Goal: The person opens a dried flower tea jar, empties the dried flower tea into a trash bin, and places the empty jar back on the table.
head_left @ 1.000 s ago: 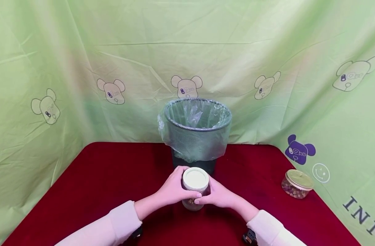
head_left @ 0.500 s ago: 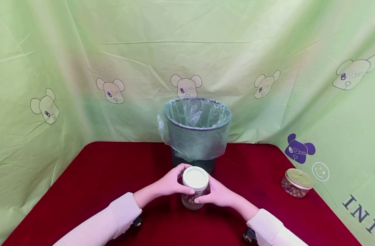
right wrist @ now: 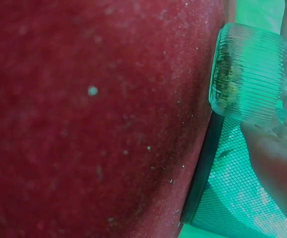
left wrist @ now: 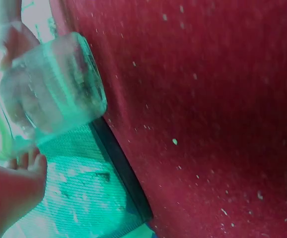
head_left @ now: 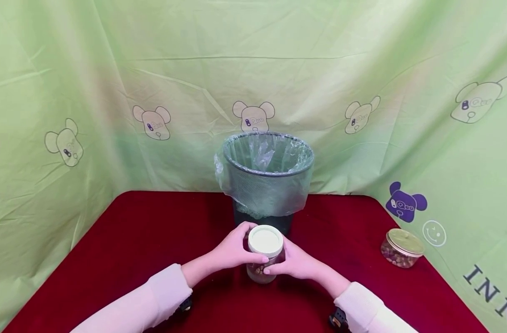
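A clear jar (head_left: 259,274) with a pale lid (head_left: 265,240) stands upright near the middle of the red table, small brownish pieces inside. My left hand (head_left: 233,249) curls round its upper left side, thumb across the front just under the lid. On the other side my right hand (head_left: 296,262) grips the jar, its thumb lower on the front. Most fingers of both hands are hidden behind the jar. The right wrist view shows the ribbed jar wall (right wrist: 250,74), with the contents low down. From the left wrist, the clear jar body (left wrist: 59,87) appears between both hands.
Right behind the jar stands a dark mesh bin (head_left: 270,196) lined with a clear plastic bag. A low jar (head_left: 402,249) with a gold lid and mixed pieces inside sits at the table's right edge. Green printed cloth (head_left: 186,88) surrounds the table (head_left: 153,226).
My left thumb has slid back from beside the right thumb and now lies slightly higher, just under the lid. My right hand and the jar have stayed nearly in place.
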`<state>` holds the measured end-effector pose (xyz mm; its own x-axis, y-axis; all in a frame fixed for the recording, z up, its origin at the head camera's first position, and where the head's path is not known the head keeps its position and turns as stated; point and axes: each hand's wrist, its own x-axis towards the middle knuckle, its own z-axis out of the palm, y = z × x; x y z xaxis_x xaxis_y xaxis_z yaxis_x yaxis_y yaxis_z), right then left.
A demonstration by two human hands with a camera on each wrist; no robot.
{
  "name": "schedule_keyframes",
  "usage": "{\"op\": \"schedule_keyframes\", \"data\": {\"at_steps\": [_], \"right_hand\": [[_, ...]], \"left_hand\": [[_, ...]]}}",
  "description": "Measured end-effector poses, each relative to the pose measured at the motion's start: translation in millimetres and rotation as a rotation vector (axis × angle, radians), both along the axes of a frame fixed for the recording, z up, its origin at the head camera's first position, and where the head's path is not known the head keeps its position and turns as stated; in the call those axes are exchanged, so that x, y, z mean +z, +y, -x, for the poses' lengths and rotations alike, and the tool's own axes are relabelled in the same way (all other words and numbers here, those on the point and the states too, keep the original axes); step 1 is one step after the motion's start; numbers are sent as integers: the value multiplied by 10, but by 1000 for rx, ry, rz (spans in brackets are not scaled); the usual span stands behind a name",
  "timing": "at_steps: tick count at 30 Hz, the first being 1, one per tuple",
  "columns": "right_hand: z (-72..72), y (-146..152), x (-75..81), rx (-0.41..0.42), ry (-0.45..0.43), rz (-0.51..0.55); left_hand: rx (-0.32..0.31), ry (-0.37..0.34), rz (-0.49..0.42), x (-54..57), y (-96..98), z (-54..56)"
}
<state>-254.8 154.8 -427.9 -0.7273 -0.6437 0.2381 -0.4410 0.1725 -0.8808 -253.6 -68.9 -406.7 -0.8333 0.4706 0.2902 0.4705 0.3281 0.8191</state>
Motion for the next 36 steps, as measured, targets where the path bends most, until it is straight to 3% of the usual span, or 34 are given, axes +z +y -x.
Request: {"op": "schedule_keyframes", "data": {"at_steps": [4, 10, 23, 28, 36], "right_hand": [[2, 6, -8, -8, 11, 0], [-6, 4, -8, -9, 3, 1], [-11, -5, -18, 7, -15, 28], [-8, -8, -19, 11, -21, 31], [12, -11, -32, 24, -16, 40]], "left_hand": [[84, 41, 34, 7, 40, -58], [168, 48, 28, 0, 102, -147], [284, 70, -1, -33, 202, -273], [310, 85, -2, -32, 214, -287], [297, 65, -2, -21, 178, -275]]}}
